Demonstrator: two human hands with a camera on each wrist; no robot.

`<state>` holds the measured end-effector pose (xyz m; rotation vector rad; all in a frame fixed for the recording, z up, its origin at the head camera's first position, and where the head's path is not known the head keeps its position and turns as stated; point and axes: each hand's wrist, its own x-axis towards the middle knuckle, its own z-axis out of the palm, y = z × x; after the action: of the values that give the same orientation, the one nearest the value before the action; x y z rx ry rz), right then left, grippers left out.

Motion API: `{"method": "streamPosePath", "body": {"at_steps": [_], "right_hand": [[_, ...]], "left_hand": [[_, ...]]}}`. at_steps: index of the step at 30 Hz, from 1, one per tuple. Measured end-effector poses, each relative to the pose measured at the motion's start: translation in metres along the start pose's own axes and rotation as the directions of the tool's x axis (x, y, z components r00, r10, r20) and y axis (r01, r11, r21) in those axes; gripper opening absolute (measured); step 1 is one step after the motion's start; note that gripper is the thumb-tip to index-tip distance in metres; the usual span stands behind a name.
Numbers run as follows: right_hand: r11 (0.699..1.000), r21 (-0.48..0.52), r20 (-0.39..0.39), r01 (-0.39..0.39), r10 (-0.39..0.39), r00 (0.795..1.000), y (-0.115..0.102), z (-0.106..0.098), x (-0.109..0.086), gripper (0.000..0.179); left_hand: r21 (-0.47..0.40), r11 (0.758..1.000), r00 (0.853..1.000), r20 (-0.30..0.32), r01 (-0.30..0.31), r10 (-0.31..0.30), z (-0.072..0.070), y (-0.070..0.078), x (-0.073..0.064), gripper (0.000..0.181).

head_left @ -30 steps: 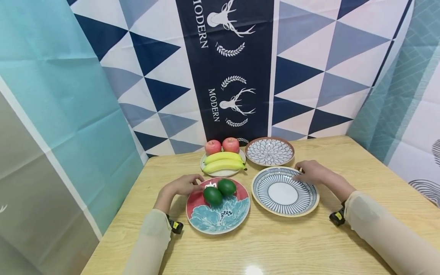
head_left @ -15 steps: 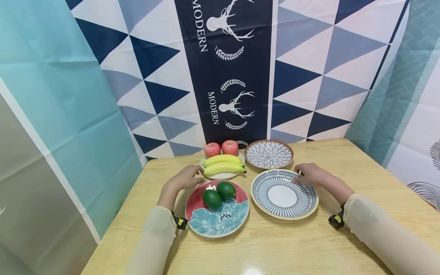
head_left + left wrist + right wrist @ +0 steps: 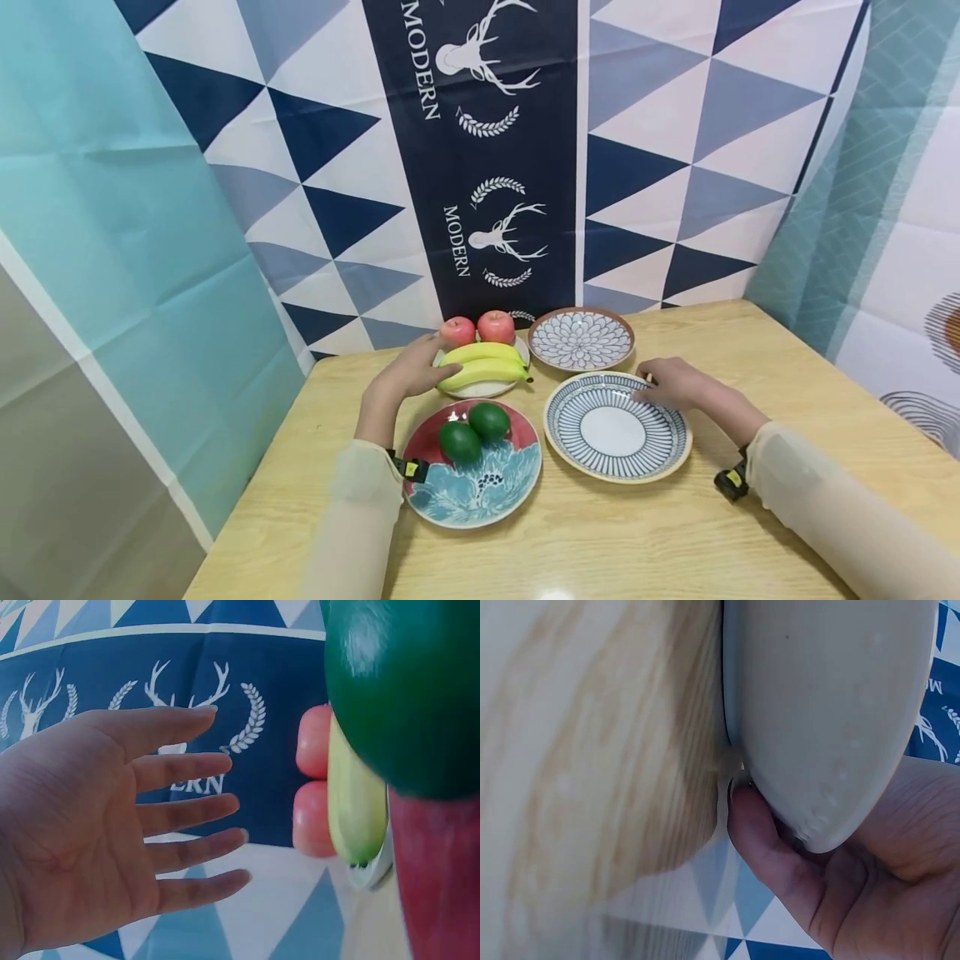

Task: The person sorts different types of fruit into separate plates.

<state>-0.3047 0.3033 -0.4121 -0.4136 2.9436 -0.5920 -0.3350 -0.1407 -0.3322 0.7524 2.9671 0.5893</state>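
In the head view my left hand (image 3: 408,372) is above the left end of two yellow bananas (image 3: 487,370), close to a pink apple (image 3: 458,330). Its fingers are straight and spread, with nothing held, in the left wrist view. A second apple (image 3: 496,327) lies behind the bananas on a small white plate (image 3: 480,390). My right hand (image 3: 681,386) grips the far right rim of a blue-striped plate (image 3: 615,431). From the right wrist, a finger (image 3: 757,825) shows curled against the plate's pale underside (image 3: 825,697).
A red and blue flower-patterned plate (image 3: 480,500) lies below my left forearm, bearing two dark green oval fruits (image 3: 460,442). Behind the striped plate stands a brown-rimmed plate (image 3: 581,340). Patterned cloth (image 3: 517,167) hangs along the wooden table's (image 3: 600,533) back edge.
My left hand has left the rim of the flower-patterned plate and moved forward and right, over the bananas and beside the apples. The right hand stays on the striped plate.
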Motion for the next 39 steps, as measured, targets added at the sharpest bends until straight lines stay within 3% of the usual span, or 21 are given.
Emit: {"method": "streamPosePath", "body": {"at_steps": [6,13,20,29,39], "right_hand": [[1.0,0.005,0.009,0.008,-0.008,1.0,-0.004,0.004,-0.003,0.021],[0.999,0.001,-0.022,0.035,-0.035,0.999,-0.004,0.002,-0.001,0.021],[1.0,0.004,-0.006,0.015,-0.015,1.0,-0.007,-0.002,-0.003,0.02],[1.0,-0.001,-0.005,-0.006,0.006,1.0,-0.006,-0.001,-0.003,0.018],[1.0,0.013,0.007,-0.022,0.022,1.0,-0.004,0.001,-0.004,0.018]], "left_hand": [[0.074,0.997,0.997,0.067,-0.039,0.034,0.006,0.009,0.019,0.062],[0.14,0.986,0.991,0.114,-0.089,0.073,0.002,0.015,0.039,0.06],[0.141,0.983,0.982,0.165,-0.12,0.097,0.006,0.016,0.051,0.06],[0.233,0.966,0.976,0.206,-0.117,0.069,0.021,0.008,0.063,0.054],[0.282,0.952,0.963,0.267,-0.119,0.041,0.022,0.012,0.07,0.056]]}}
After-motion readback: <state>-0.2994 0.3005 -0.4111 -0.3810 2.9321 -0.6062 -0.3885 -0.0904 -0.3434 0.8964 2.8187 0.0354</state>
